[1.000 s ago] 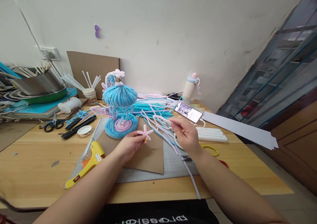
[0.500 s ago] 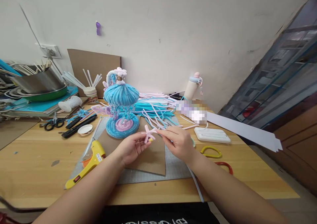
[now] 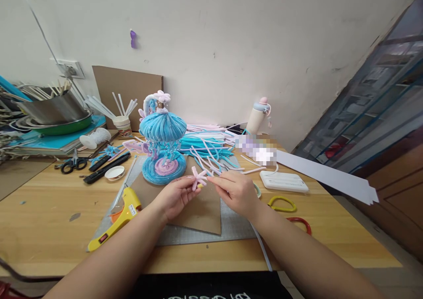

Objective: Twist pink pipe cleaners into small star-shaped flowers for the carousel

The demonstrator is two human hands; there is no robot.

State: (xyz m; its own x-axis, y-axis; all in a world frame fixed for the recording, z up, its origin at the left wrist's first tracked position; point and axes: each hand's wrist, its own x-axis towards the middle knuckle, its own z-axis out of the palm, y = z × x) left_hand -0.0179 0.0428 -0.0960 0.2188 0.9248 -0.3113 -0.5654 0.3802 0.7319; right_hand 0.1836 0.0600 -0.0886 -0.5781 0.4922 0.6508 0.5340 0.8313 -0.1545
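Note:
My left hand (image 3: 178, 195) pinches a small pale pink flower (image 3: 198, 178), shaped from fuzzy pipe cleaner with several petals spread out like a star. At its right side, the fingertips of my right hand (image 3: 235, 192) are closed at the end of one petal. A bit of yellow shows under the flower by my left fingers. Behind my left hand stands a blue jellyfish-like pipe-cleaner piece (image 3: 162, 127) on a round blue and pink base. Both hands are above a brown cardboard sheet (image 3: 201, 215) on a grey mat (image 3: 231, 228).
A yellow glue gun (image 3: 127, 208) lies left of my left forearm. Blue and pink pipe cleaners (image 3: 211, 147) are heaped behind. Scissors with yellow and red handles (image 3: 282, 203), a white power bank (image 3: 284, 181) and a bottle (image 3: 257, 116) are to the right. Black scissors (image 3: 74, 162) lie left.
The pink flower has turned slightly in my left fingers, its petals pointing differently. My right fingertips have shifted slightly down and left along the petal.

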